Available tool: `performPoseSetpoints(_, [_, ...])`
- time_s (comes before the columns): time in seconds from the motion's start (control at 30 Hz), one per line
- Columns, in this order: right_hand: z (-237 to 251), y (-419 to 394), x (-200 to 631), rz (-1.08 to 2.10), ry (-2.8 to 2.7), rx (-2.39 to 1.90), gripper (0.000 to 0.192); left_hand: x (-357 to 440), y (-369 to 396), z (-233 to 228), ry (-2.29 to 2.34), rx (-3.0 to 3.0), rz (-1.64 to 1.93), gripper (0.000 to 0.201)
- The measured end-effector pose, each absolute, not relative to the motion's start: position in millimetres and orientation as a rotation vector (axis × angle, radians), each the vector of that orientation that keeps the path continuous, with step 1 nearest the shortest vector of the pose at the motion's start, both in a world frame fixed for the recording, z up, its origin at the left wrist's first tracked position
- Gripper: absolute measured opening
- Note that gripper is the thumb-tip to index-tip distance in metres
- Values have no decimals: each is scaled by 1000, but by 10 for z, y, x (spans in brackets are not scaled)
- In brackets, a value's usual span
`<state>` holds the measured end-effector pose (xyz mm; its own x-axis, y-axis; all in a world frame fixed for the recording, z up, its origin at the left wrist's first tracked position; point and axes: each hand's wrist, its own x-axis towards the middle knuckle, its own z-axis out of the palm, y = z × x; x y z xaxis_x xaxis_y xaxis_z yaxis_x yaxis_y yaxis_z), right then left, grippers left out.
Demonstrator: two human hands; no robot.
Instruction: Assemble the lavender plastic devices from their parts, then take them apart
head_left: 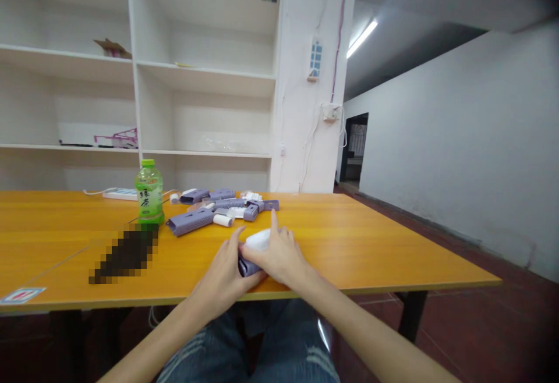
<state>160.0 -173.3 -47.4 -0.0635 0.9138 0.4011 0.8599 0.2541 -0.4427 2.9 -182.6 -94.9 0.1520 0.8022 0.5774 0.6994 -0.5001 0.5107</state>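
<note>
Gripping purple-white roller [257, 242], both hands; bottle [149, 192] label unreadable.

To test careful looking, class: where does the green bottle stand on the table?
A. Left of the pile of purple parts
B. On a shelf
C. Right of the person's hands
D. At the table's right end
A: the green bottle stands upright on the table, just left of the purple parts.

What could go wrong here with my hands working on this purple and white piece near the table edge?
The purple and white piece, held by left hand and right hand, sits near the table front edge and might drop off. A forward reach could scatter the loose purple parts or tip the green bottle.
</note>
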Motion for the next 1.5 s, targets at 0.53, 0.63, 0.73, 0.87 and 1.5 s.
performPoseSetpoints(0.53, [-583,-1614,1735,256,-1909,-1479,118,-106,-1881,-763,1326,2112,1111,96])
performPoseSetpoints(0.63, [-605,-1550,1793,348,-1968,-1374,122,-302,-1740,-501,1034,2012,899,58])
performPoseSetpoints(0.73, [-602,-1459,1881,452,-2036,-1271,129,-367,-1583,-336,822,2065,786,56])
performPoseSetpoints(0.87, [-593,-1364,1985,581,-2085,-1118,124,-315,-1422,-335,903,2093,645,102])
performPoseSetpoints(1.5, [-338,-1382,2169,1098,-2150,-636,103,-132,-1304,-301,1065,2283,867,103])
